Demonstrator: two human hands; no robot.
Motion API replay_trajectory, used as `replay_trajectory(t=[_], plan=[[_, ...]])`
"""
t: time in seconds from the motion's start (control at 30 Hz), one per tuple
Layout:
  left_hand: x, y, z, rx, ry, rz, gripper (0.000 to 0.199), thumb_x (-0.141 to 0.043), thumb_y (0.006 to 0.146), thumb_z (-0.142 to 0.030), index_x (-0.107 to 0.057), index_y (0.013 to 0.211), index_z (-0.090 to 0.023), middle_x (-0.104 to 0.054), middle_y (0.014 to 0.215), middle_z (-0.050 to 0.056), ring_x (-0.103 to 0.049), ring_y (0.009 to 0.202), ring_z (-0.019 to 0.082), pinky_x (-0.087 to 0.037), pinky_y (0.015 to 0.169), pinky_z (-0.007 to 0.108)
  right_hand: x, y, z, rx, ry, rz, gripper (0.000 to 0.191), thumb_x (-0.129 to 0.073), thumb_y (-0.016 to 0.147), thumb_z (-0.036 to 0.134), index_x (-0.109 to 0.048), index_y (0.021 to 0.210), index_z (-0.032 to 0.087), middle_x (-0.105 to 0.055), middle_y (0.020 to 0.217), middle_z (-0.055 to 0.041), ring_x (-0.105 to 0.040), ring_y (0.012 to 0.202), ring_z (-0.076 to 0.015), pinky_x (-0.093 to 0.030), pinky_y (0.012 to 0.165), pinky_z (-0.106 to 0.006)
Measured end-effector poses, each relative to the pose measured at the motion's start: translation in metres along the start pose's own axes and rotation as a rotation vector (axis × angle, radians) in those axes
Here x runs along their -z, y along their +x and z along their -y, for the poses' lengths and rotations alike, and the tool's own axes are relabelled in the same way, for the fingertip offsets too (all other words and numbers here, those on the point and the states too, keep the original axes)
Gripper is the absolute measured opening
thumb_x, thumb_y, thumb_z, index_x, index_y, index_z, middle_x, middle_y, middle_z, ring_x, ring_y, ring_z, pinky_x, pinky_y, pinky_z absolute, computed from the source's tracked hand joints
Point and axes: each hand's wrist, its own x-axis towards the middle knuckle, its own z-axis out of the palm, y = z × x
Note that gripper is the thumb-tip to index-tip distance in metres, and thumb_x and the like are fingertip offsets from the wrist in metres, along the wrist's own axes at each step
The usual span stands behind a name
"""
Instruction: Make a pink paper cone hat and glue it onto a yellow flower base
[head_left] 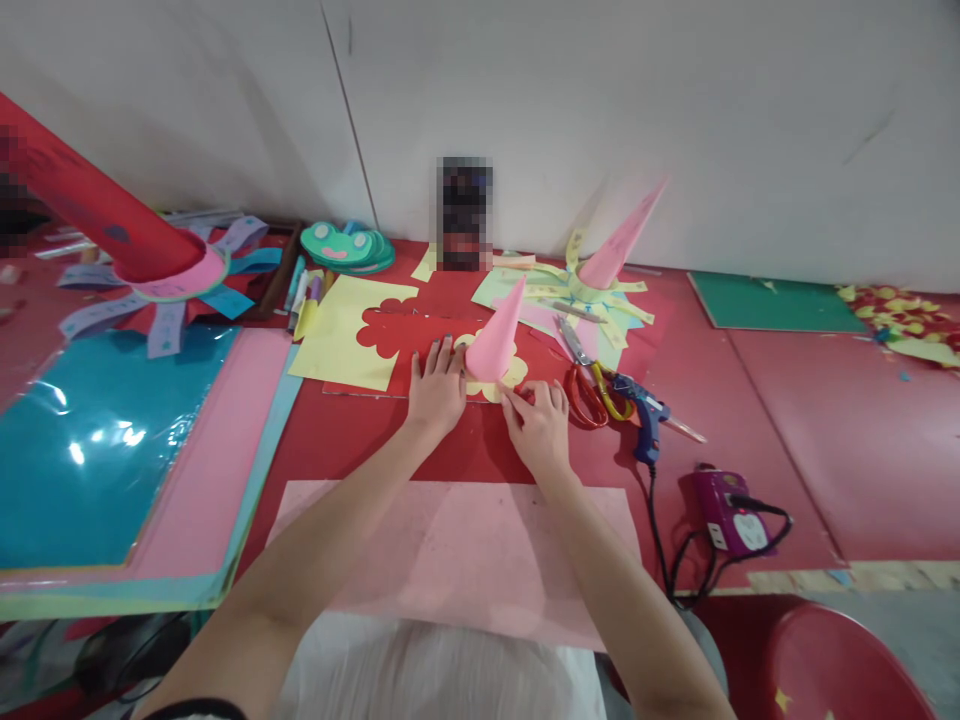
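Observation:
A pink paper cone [496,338] stands upright on a yellow scalloped paper piece [516,374], which lies on red paper [442,345]. My left hand [439,385] rests flat beside the cone's left side, fingers spread over the red paper. Right of the cone, my right hand [538,420] has its thumb and index fingertip brought together at the edge of the yellow piece. Whatever is between those fingertips is too small to make out. Close to my right hand are red-handled scissors [585,395] and yellow-handled scissors [613,392].
A blue glue gun [649,415] lies at the right, its cable running to a purple power box [731,512]. Behind stands another pink cone [622,242]. Pink paper [450,550] lies in front; a red tube [112,205] and blue sheets [105,440] are left.

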Motion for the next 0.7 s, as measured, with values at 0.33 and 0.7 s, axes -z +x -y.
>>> replay_trajectory(t=[0.33,0.7], plan=[[-0.0028,0.0004,0.0019,-0.018,-0.108,-0.154,0.050,-0.029,0.092,-0.020,-0.035,0.142,-0.016,-0.033,0.152,0.014,-0.028,0.141,0.027,-0.021,0.114,0.054,-0.0097,-0.0043,-0.0031,-0.044,0.012,0.142,0.042,-0.038,0.096,0.035,-0.051,0.134,0.023,-0.050,0.141,-0.0097,-0.037,0.135,-0.0285,-0.030,0.110,-0.054],[-0.0018,-0.0007,-0.0018,-0.070,-0.168,-0.215,0.060,-0.041,0.091,-0.039,-0.029,0.144,-0.014,-0.032,0.152,0.015,-0.026,0.142,0.028,-0.012,0.117,0.054,-0.0030,-0.0012,0.0019,0.012,0.072,0.125,0.045,-0.044,0.092,0.043,-0.056,0.129,0.020,-0.057,0.122,-0.0139,-0.045,0.124,-0.0285,-0.028,0.111,-0.055]])
